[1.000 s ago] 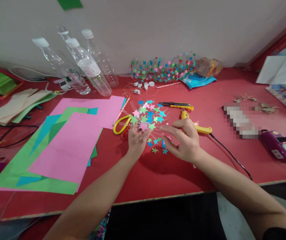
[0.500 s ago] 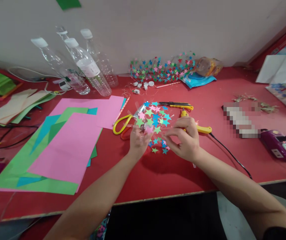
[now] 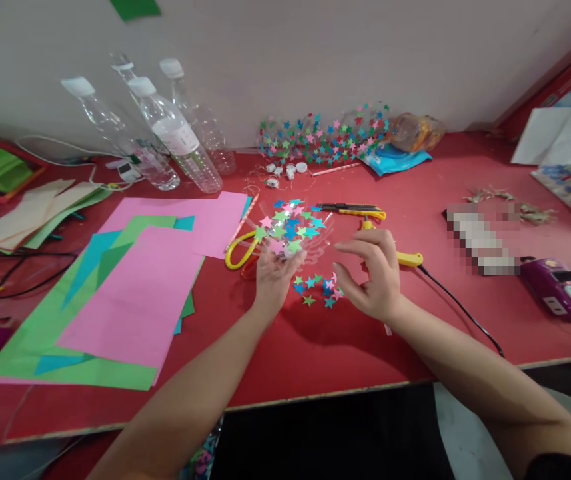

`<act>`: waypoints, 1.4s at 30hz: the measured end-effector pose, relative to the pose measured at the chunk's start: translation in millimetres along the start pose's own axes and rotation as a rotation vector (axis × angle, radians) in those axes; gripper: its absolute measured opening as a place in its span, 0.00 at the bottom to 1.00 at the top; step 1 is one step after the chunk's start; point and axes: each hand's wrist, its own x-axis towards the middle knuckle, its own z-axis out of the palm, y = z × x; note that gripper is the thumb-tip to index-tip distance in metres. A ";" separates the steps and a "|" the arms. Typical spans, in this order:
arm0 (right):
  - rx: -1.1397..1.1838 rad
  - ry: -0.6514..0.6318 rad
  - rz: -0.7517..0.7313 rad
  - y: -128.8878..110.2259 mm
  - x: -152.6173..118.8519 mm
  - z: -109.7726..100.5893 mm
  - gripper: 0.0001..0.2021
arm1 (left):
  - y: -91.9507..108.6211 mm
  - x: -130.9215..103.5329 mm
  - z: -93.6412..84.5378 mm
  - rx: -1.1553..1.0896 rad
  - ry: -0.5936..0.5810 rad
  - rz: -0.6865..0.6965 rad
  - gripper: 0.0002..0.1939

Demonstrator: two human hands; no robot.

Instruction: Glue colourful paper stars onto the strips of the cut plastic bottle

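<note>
My left hand point(image 3: 274, 280) is closed on a clear plastic piece cut into thin strips point(image 3: 292, 230), likely part of a bottle, with pink, green and blue paper stars on it. Just to the right, my right hand point(image 3: 376, 277) hovers with thumb and fingers apart, nothing visible between them. On the red table below lie several loose paper stars point(image 3: 310, 283). A yellow glue gun point(image 3: 409, 259) rests partly hidden behind my right hand. Beside my left hand are yellow-handled scissors point(image 3: 238, 257), their blades covered by the plastic.
A yellow utility knife point(image 3: 355, 211) lies beyond my hands. Coloured paper sheets point(image 3: 130, 293) spread at left, with clear bottles point(image 3: 175, 133) behind. Star-covered bottles point(image 3: 325, 139) lie along the wall. A purple power strip point(image 3: 560, 290) sits at right, joined by cords.
My left hand has tilted the starred plastic and shifted it slightly left, away from my right hand. My right fingers have parted and drawn back from it.
</note>
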 end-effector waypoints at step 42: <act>0.269 -0.159 0.002 0.3 -3.1 3.8 0.08 | 5.4 -5.1 2.9 0.029 0.002 0.030 0.16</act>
